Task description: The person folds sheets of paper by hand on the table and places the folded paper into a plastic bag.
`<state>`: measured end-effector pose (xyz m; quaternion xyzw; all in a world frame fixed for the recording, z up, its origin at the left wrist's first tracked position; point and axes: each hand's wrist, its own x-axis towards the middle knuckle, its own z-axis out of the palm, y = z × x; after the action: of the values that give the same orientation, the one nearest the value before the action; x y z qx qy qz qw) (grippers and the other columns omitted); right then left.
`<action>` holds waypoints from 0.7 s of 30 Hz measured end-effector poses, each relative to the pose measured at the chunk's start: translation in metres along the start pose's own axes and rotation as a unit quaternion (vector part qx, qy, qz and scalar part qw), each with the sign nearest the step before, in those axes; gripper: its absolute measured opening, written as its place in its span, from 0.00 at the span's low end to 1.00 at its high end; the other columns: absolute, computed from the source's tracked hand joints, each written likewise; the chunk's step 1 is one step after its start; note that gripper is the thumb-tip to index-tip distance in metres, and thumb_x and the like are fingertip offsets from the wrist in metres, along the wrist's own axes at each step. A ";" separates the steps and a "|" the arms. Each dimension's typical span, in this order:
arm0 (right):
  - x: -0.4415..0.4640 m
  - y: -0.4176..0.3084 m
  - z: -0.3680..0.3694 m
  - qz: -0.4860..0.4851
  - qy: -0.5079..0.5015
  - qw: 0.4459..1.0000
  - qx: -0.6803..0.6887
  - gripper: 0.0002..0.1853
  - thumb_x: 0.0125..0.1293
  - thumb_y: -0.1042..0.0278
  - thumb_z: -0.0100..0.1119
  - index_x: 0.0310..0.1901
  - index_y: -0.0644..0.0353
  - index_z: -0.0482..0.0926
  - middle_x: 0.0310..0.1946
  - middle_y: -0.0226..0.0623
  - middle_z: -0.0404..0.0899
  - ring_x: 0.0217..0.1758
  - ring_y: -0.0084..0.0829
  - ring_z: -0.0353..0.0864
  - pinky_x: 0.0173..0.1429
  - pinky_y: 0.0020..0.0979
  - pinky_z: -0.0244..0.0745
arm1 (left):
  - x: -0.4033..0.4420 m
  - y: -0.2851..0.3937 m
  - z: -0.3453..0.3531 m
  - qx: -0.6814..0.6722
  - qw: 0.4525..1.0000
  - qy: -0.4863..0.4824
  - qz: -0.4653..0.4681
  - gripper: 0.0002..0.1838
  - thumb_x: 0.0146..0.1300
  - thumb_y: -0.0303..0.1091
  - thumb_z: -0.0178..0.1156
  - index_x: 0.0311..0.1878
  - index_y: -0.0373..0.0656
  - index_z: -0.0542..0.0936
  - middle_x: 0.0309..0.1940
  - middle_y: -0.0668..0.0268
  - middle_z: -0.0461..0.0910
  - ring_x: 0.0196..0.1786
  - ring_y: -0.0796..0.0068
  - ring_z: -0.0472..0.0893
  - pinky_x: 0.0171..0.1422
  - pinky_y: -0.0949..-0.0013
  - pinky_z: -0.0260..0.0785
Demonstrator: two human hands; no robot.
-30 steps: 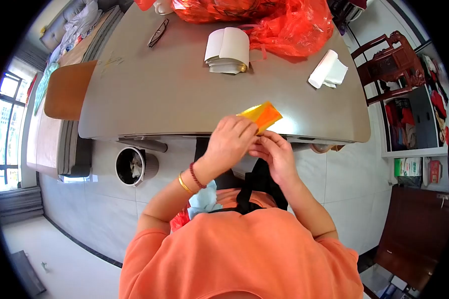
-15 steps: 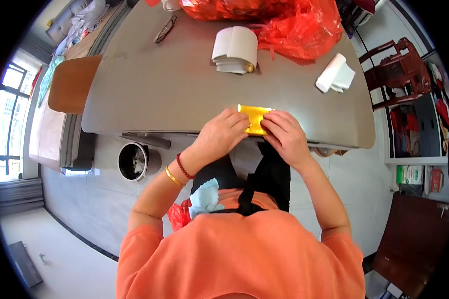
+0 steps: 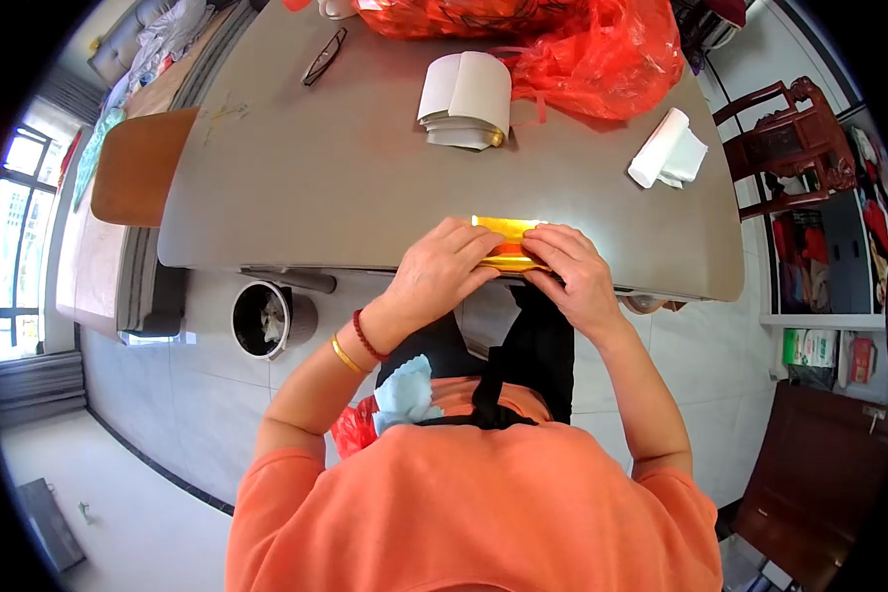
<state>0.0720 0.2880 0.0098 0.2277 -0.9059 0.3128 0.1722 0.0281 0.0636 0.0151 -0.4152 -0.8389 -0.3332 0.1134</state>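
A shiny gold foil paper point(image 3: 506, 229) lies at the table's near edge. Its near side is curled up, showing an orange-red band across the middle. My left hand point(image 3: 444, 264) grips the paper's left end, fingers bent over the top and thumb at the near side. At the right end, my right hand point(image 3: 569, 268) pinches it in the same way. Beyond the hands, a stack of white-backed paper sheets point(image 3: 464, 99) sits bent on the table, with a glint of gold at its lower right corner.
Red plastic bags point(image 3: 602, 64) cover the far side of the grey table point(image 3: 306, 187). A white roll point(image 3: 661, 148) lies to the right, eyeglasses point(image 3: 324, 57) at the far left. Below the left edge stand a waste bin point(image 3: 301, 321) and a brown chair point(image 3: 143, 168).
The near side of the gold paper has been turned up and over, so the flat sheet now shows a curled edge and an orange-red band. Both hands stay at its ends.
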 end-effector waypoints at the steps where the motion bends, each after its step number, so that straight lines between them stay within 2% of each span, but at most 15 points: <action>1: 0.000 0.001 0.000 0.002 0.000 1.000 0.003 0.21 0.49 0.73 0.73 0.48 0.64 0.82 0.52 0.39 0.82 0.58 0.42 0.79 0.64 0.40 0.74 | 0.000 0.000 -0.001 0.000 1.000 -0.006 -0.008 0.19 0.55 0.34 0.70 0.50 0.40 0.81 0.44 0.59 0.81 0.50 0.55 0.79 0.55 0.58 0.74; 3: 0.000 0.003 -0.001 0.004 -0.005 1.000 0.003 0.21 0.50 0.73 0.73 0.48 0.64 0.83 0.52 0.39 0.82 0.58 0.41 0.79 0.63 0.40 0.74 | 0.000 -0.001 -0.001 -0.002 1.000 -0.017 -0.023 0.19 0.55 0.34 0.71 0.49 0.40 0.81 0.44 0.60 0.81 0.50 0.56 0.79 0.55 0.59 0.74; 6: 0.000 0.003 -0.002 0.006 -0.018 1.000 0.001 0.20 0.52 0.72 0.73 0.49 0.64 0.83 0.53 0.38 0.82 0.59 0.41 0.79 0.64 0.39 0.74 | -0.002 -0.006 0.002 -0.003 1.000 0.000 0.017 0.17 0.56 0.34 0.70 0.48 0.40 0.82 0.45 0.61 0.82 0.50 0.56 0.79 0.55 0.59 0.74; 11: 0.001 0.002 -0.005 0.015 -0.036 0.999 0.009 0.21 0.52 0.71 0.73 0.49 0.63 0.83 0.53 0.36 0.82 0.60 0.39 0.78 0.65 0.38 0.72 | -0.003 -0.007 0.002 0.000 1.000 0.004 0.023 0.15 0.56 0.34 0.71 0.45 0.40 0.83 0.44 0.62 0.82 0.49 0.57 0.79 0.55 0.59 0.75; 21: 0.009 0.007 -0.008 0.062 -0.062 0.995 0.056 0.20 0.50 0.67 0.74 0.46 0.62 0.82 0.50 0.34 0.80 0.55 0.39 0.76 0.62 0.39 0.70 | 0.001 -0.010 0.003 -0.025 1.000 0.003 0.006 0.15 0.56 0.34 0.71 0.45 0.40 0.83 0.44 0.61 0.82 0.48 0.57 0.80 0.52 0.59 0.75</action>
<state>0.0617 0.2949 0.0163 0.1998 -0.9082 0.3584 0.0826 0.0201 0.0621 0.0088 -0.4225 -0.8272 -0.3546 0.1074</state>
